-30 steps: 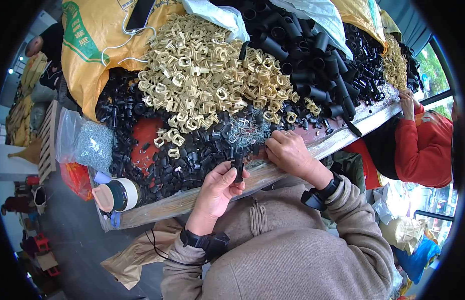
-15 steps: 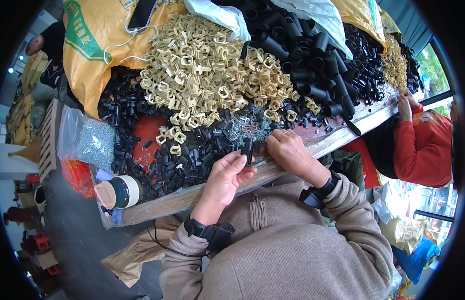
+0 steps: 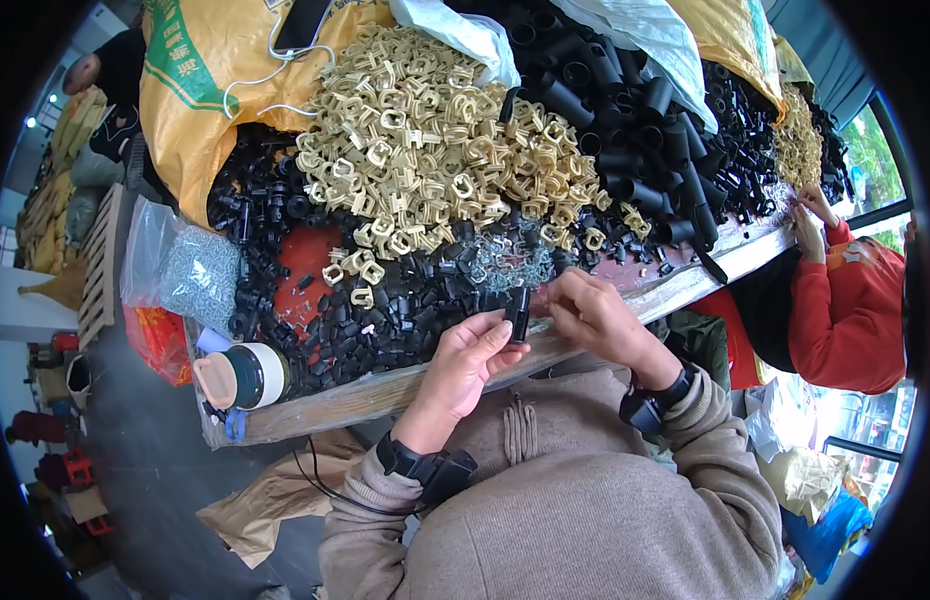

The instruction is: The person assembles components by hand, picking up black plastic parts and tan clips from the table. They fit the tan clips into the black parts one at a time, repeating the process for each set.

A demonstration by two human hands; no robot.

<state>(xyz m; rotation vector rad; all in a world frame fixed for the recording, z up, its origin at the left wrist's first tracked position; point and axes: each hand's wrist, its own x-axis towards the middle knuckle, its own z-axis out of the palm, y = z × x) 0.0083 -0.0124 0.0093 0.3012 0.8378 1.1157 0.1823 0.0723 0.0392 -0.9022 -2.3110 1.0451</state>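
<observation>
A small black cylindrical plastic part (image 3: 518,314) stands nearly upright in my left hand (image 3: 467,368), pinched between thumb and fingers over the table's front edge. Just to its right is my right hand (image 3: 597,320), with thumb and forefinger drawn together beside the part's upper end. Whatever those fingertips hold is too small or hidden to make out. Right beyond both hands lies a tangle of small silvery metal pieces (image 3: 510,262). Loose black plastic pieces (image 3: 405,318) spread to the left of them, and a large heap of cream-coloured plastic clips (image 3: 415,150) rises behind.
Black tubes (image 3: 635,150) are piled at the back right. A bag of small metal parts (image 3: 200,275) and a lidded jar (image 3: 247,376) stand at the left. The wooden table edge (image 3: 385,392) runs before me. A co-worker in a red sleeve (image 3: 845,310) works at the far right.
My right hand has drawn slightly toward me, its fingers more curled beside the black part. My left hand keeps its hold on that part. The whole view has shifted a little.
</observation>
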